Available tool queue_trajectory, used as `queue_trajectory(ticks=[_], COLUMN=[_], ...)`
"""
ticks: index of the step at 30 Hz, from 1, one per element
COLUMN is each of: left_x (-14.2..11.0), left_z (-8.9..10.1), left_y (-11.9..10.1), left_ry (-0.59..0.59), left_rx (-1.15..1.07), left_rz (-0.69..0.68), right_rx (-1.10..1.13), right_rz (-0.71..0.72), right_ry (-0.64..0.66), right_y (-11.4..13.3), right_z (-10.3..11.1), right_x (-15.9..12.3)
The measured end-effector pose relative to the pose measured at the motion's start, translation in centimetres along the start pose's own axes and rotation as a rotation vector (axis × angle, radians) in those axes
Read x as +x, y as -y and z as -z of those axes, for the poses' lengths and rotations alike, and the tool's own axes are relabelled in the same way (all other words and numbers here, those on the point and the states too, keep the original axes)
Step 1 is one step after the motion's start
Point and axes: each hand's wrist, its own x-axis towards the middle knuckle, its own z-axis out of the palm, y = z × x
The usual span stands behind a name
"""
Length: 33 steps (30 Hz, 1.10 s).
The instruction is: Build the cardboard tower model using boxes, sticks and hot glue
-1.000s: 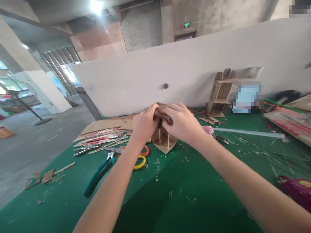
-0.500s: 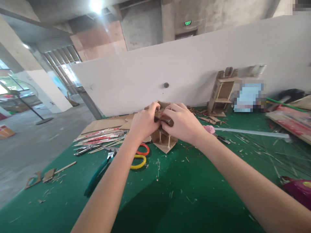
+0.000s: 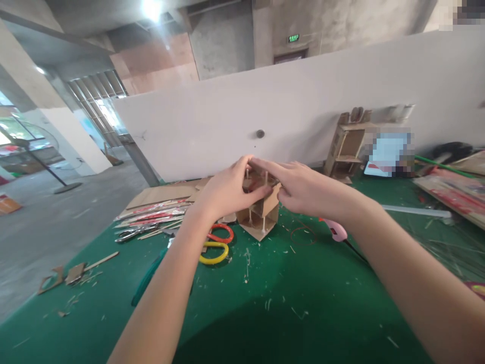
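A small tiered cardboard model with thin upright sticks between its levels stands on the green table. My left hand wraps its left side, with the thumb laid across the front and the fingertips at the top. From the right, my right hand reaches the model, its index finger stretched to the top edge and its other fingers curled against the side. Both hands hide much of the upper level. To the left lie scissors with red and yellow handle loops, and teal-handled pliers partly behind my left forearm.
Cardboard sheets and wrapped sticks lie at the left back. A pink tool with a dark cord is by my right forearm. A taller cardboard structure stands against the white partition. Scraps dot the green table.
My right hand has shifted right and straightened its index finger along the top. The dark brown piece between my fingers no longer shows. My right forearm moved up, uncovering the pink tool.
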Motion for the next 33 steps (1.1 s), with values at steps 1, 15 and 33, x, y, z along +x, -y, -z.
queue_trajectory(ticks=[1, 15, 33], left_x=[0.1, 0.2, -0.2], left_z=[-0.2, -1.6, -3.8], left_y=[-0.2, 1.6, 1.1], left_ry=[-0.004, 0.116, 0.256], left_rx=[0.017, -0.104, 0.073], left_rz=[0.014, -0.023, 0.031], right_rx=[-0.024, 0.315, 0.333], right_rz=[0.009, -0.243, -0.349], right_ry=[-0.024, -0.137, -0.373], right_y=[-0.1, -0.8, -1.2], right_z=[-0.3, -1.7, -0.3], right_x=[0.1, 0.8, 0.9])
